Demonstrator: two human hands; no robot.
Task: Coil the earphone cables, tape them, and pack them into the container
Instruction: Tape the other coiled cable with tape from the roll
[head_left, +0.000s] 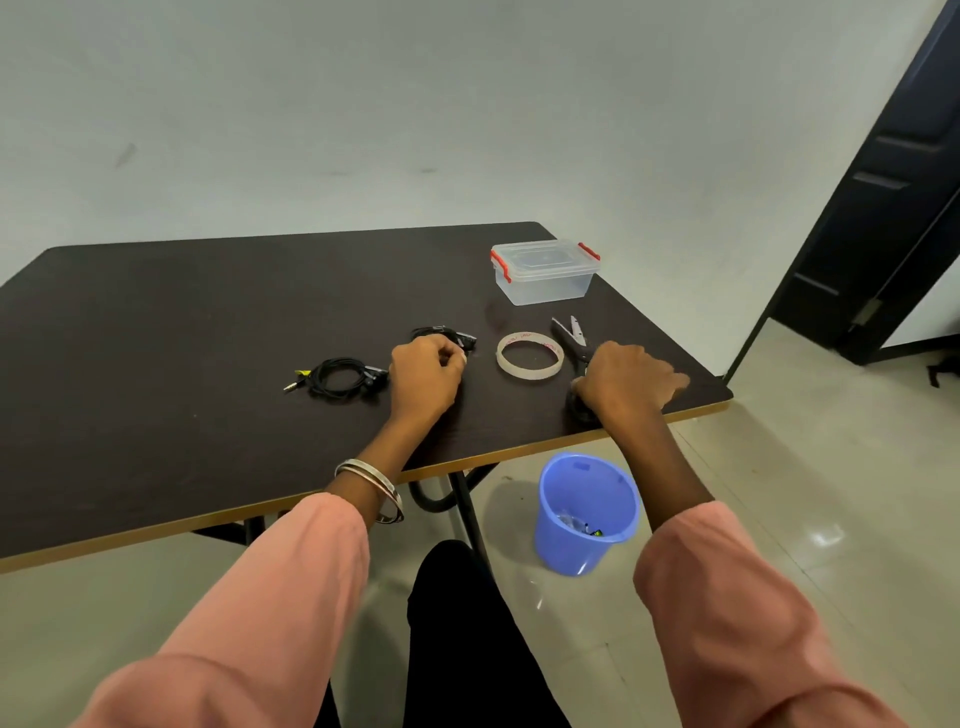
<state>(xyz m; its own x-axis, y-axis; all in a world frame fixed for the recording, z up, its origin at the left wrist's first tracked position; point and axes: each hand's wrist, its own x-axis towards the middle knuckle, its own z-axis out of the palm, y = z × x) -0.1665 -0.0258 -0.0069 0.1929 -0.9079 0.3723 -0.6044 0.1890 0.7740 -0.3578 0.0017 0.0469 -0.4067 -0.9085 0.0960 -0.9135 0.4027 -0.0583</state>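
A coiled black earphone (340, 378) with a jack plug lies on the dark table (156, 338), left of my left hand (425, 371). My left hand is closed on a second black earphone cable (447, 335), whose buds stick out just beyond the fingers. A clear tape roll (530, 357) lies flat between my hands. Black scissors (571, 338) lie to its right, blades pointing away; my right hand (626, 376) rests over their handles, fingers spread. A clear container (544, 270) with red clips and its lid on stands at the far right.
The table's front edge (311, 499) runs diagonally below my wrists. A blue plastic bucket (587, 512) with scraps inside stands on the tiled floor under the right corner. A dark door (893, 208) is open at the right.
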